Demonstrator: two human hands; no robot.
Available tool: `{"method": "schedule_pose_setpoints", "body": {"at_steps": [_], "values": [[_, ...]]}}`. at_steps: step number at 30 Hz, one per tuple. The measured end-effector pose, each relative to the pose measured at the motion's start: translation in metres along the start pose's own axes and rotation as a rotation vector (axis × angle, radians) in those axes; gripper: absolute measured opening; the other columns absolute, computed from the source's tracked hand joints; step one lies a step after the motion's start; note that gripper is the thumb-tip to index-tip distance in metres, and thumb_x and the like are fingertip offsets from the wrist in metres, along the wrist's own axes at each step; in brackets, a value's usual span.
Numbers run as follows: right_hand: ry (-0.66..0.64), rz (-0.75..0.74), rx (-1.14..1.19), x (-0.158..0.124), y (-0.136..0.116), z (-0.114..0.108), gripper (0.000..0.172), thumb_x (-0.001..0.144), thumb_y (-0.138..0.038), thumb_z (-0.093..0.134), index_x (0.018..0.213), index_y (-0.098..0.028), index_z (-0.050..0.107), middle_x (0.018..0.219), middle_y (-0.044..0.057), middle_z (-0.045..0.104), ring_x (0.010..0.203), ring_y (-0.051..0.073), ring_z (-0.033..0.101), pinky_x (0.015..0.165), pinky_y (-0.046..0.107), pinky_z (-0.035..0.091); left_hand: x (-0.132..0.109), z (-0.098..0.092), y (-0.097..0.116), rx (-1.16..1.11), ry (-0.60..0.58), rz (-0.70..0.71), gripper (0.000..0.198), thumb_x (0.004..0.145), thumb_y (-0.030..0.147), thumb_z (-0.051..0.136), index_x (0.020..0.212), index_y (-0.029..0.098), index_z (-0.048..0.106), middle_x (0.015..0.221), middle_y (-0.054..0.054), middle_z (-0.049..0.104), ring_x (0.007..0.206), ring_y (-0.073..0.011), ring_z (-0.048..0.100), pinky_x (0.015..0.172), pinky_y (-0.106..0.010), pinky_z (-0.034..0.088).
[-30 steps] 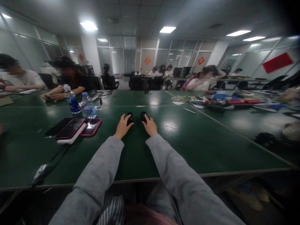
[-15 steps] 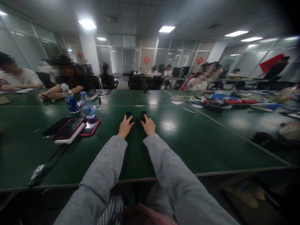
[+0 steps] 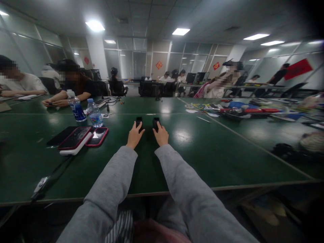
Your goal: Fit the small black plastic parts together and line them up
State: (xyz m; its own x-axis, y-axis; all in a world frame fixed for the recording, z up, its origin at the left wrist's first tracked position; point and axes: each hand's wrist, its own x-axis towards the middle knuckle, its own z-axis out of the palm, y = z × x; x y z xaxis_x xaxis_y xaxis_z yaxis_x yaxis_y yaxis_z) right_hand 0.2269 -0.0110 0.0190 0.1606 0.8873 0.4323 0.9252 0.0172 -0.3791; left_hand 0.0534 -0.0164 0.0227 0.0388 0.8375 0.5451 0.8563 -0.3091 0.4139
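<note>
Both my arms in grey sleeves stretch out over the dark green table (image 3: pixel 192 155). My left hand (image 3: pixel 134 135) rests with its fingers closed on a small black block (image 3: pixel 139 122). My right hand (image 3: pixel 160 135) lies beside it, fingers closed on a second small black block (image 3: pixel 156 122). The two blocks stand a little apart, side by side, near the table's white centre line.
Phones in red cases (image 3: pixel 86 136) lie left of my hands, over a white device (image 3: pixel 73 148). Two water bottles (image 3: pixel 86 111) stand behind them. A cable and adapter (image 3: pixel 42 184) run off the front left edge. Seated people are at the far left and right, with clutter (image 3: pixel 240 109) at right.
Both hands have slid the black blocks slightly farther away from me. A person in the far right background has moved along the wall.
</note>
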Motion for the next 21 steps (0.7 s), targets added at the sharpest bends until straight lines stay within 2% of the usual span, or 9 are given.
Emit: {"method": "schedule_pose_setpoints", "body": {"at_steps": [2, 4, 6, 8, 11, 15, 21], "values": [[0.055, 0.001, 0.027, 0.0, -0.001, -0.005, 0.057, 0.098, -0.042, 0.043, 0.151, -0.026, 0.03, 0.119, 0.011, 0.057, 0.099, 0.022, 0.059, 0.082, 0.032, 0.044, 0.003, -0.007, -0.003, -0.046, 0.068, 0.019, 0.054, 0.094, 0.043, 0.051, 0.145, 0.026, 0.044, 0.157, -0.011, 0.03, 0.136, -0.0304, 0.043, 0.109, -0.044, 0.042], [0.152, -0.023, 0.042, 0.0, -0.004, -0.01, 0.056, 0.099, -0.042, 0.041, 0.151, -0.025, 0.03, 0.122, 0.012, 0.056, 0.104, 0.022, 0.057, 0.088, 0.034, 0.042, 0.006, -0.015, -0.007, -0.084, 0.147, 0.021, 0.055, 0.094, 0.043, 0.051, 0.146, 0.027, 0.042, 0.158, -0.008, 0.028, 0.139, -0.0297, 0.04, 0.112, -0.044, 0.04], [0.263, -0.087, 0.03, -0.001, -0.009, -0.013, 0.054, 0.099, -0.041, 0.039, 0.15, -0.024, 0.032, 0.127, 0.012, 0.055, 0.117, 0.024, 0.051, 0.1, 0.039, 0.035, 0.009, -0.022, -0.012, -0.108, 0.215, -0.002, 0.056, 0.094, 0.043, 0.049, 0.147, 0.027, 0.04, 0.158, -0.007, 0.028, 0.139, -0.0296, 0.038, 0.113, -0.045, 0.039], [0.316, -0.169, -0.001, -0.003, -0.016, -0.012, 0.053, 0.099, -0.041, 0.039, 0.149, -0.023, 0.035, 0.13, 0.012, 0.055, 0.129, 0.026, 0.041, 0.108, 0.045, 0.025, 0.01, -0.026, -0.018, -0.106, 0.233, -0.02, 0.056, 0.095, 0.042, 0.049, 0.147, 0.026, 0.04, 0.158, -0.008, 0.029, 0.14, -0.0297, 0.038, 0.113, -0.044, 0.039], [0.272, -0.264, -0.039, -0.005, -0.025, -0.003, 0.051, 0.098, -0.039, 0.042, 0.146, -0.021, 0.04, 0.129, 0.013, 0.057, 0.135, 0.027, 0.034, 0.11, 0.048, 0.017, 0.008, -0.023, -0.029, -0.059, 0.169, -0.043, 0.054, 0.094, 0.041, 0.051, 0.145, 0.024, 0.043, 0.156, -0.01, 0.033, 0.139, -0.0301, 0.038, 0.112, -0.045, 0.04], [0.197, -0.299, -0.067, -0.003, -0.026, 0.011, 0.051, 0.096, -0.038, 0.046, 0.143, -0.018, 0.044, 0.128, 0.014, 0.059, 0.134, 0.027, 0.037, 0.11, 0.047, 0.016, 0.004, -0.014, -0.042, -0.002, 0.054, -0.111, 0.053, 0.093, 0.039, 0.053, 0.143, 0.025, 0.046, 0.154, -0.011, 0.036, 0.138, -0.0303, 0.04, 0.11, -0.046, 0.041], [0.123, -0.347, -0.1, -0.001, -0.02, 0.024, 0.049, 0.095, -0.039, 0.05, 0.138, -0.016, 0.05, 0.119, 0.015, 0.064, 0.131, 0.027, 0.04, 0.109, 0.048, 0.017, 0.004, -0.005, -0.049, 0.028, -0.043, -0.123, 0.052, 0.093, 0.037, 0.055, 0.143, 0.024, 0.046, 0.154, -0.013, 0.035, 0.14, -0.0302, 0.038, 0.111, -0.047, 0.038]]}}
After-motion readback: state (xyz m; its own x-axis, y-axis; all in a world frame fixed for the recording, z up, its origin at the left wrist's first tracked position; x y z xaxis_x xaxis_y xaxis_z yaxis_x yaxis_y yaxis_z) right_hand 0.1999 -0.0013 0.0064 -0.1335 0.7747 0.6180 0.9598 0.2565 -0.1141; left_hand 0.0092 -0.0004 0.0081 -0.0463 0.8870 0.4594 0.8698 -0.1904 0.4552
